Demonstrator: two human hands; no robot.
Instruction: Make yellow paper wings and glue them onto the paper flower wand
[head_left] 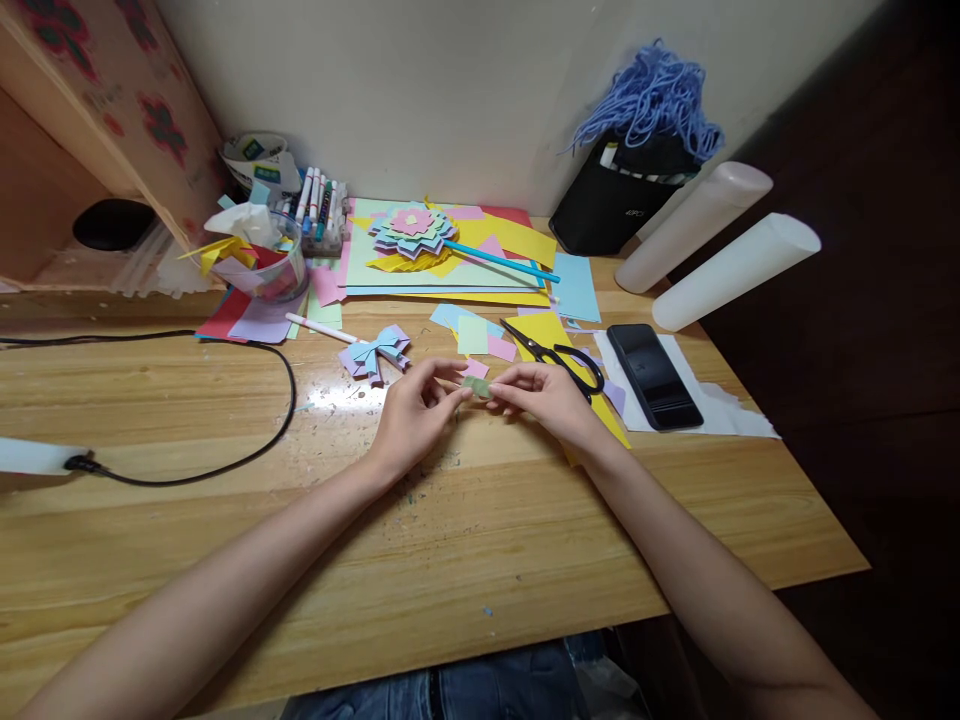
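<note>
A small green piece of paper (476,386) is pinched between my two hands above the middle of the desk. My left hand (421,408) grips its left end between thumb and fingers. At its right end, the thumb and fingers of my right hand (541,398) are closed on it. Black-handled scissors (555,358) lie just beyond my right hand, on yellow paper (541,328). Beyond my left hand rests a blue and purple paper bow (375,354) beside a white pen (319,327). Pink (501,347) and pale green (472,335) paper squares lie beyond my fingers.
A layered paper flower (412,230) with a blue stick lies on stacked coloured sheets at the back. A phone (654,376) and white rolls (735,270) are at the right. A black cable (291,400) curves across the left. A tub of scraps (262,270) stands back left.
</note>
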